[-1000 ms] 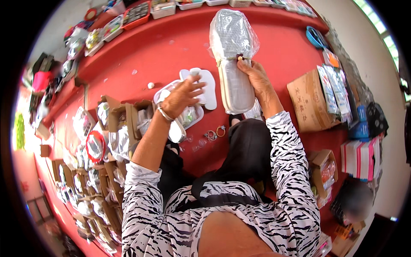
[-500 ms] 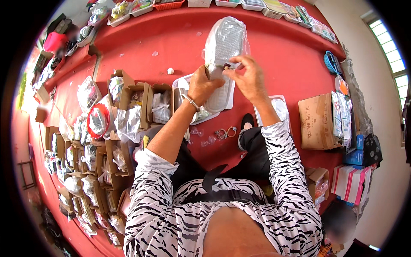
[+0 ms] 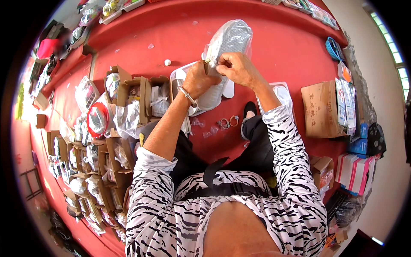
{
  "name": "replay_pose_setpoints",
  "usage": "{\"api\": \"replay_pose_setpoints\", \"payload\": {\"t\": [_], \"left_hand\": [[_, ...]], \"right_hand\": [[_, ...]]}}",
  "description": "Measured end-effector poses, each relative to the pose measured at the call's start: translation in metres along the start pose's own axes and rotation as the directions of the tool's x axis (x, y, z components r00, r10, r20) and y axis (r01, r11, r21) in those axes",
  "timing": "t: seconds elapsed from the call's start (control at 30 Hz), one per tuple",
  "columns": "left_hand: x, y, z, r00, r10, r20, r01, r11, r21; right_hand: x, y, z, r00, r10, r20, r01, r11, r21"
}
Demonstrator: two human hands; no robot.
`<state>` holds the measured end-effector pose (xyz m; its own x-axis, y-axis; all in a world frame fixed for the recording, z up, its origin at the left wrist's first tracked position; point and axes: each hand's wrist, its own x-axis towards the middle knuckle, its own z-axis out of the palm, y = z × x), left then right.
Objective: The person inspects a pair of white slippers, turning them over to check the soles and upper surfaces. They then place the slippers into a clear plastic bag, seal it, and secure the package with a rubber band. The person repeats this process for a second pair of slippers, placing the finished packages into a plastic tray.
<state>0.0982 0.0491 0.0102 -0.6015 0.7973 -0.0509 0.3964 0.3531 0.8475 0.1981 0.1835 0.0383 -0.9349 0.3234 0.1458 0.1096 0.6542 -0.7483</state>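
A light grey slipper [image 3: 234,37] with a textured sole, partly wrapped in clear plastic, is held up in front of me, its far end tilted to the right. My left hand [image 3: 198,81], with a bangle at the wrist, grips its left side around the middle. My right hand [image 3: 238,69] is closed in a pinch against the slipper's middle; what lies between its fingertips is hidden. Under the slipper's near end stands a white tray [image 3: 176,74], mostly covered by my hand and the slipper.
Cardboard boxes [image 3: 134,83] of plastic-wrapped goods crowd the left. To the right are another white tray [image 3: 274,87], a large carton [image 3: 322,109] and a blue basket [image 3: 333,49]. Ring-shaped pieces [image 3: 229,121] lie near my shoe [image 3: 249,109] on the red floor covering [image 3: 162,38].
The slipper's far end has swung to the right. My right hand has closed in nearer to my left, and the small dark red piece at its fingertips is now hidden.
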Motion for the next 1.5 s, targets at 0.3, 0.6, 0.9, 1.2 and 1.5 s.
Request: {"api": "replay_pose_setpoints", "payload": {"t": [0.3, 0.6, 0.9, 1.2, 1.5], "left_hand": [[0.003, -0.019, 0.04, 0.985, 0.157, 0.075, -0.172, 0.94, 0.294], [0.013, -0.03, 0.025, 0.96, -0.092, 0.263, 0.23, 0.795, -0.561], [-0.003, -0.003, 0.003, 0.926, -0.041, 0.375, 0.357, 0.414, -0.837], [-0.004, -0.005, 0.015, 0.94, 0.007, 0.34, 0.307, 0.415, -0.856], [-0.003, 0.008, 0.027, 0.982, -0.02, 0.187, 0.177, 0.435, -0.883]], "right_hand": [[-0.016, 0.014, -0.009, 0.979, 0.174, 0.109, -0.205, 0.864, 0.46], [-0.037, 0.004, -0.034, 0.972, 0.147, 0.183, -0.21, 0.894, 0.395], [-0.045, 0.027, -0.041, 0.991, 0.108, 0.085, -0.133, 0.903, 0.408], [-0.044, 0.023, -0.04, 0.968, 0.161, -0.193, -0.079, 0.923, 0.376], [-0.048, 0.031, -0.027, 0.85, 0.406, -0.336, -0.278, 0.887, 0.369]]}}
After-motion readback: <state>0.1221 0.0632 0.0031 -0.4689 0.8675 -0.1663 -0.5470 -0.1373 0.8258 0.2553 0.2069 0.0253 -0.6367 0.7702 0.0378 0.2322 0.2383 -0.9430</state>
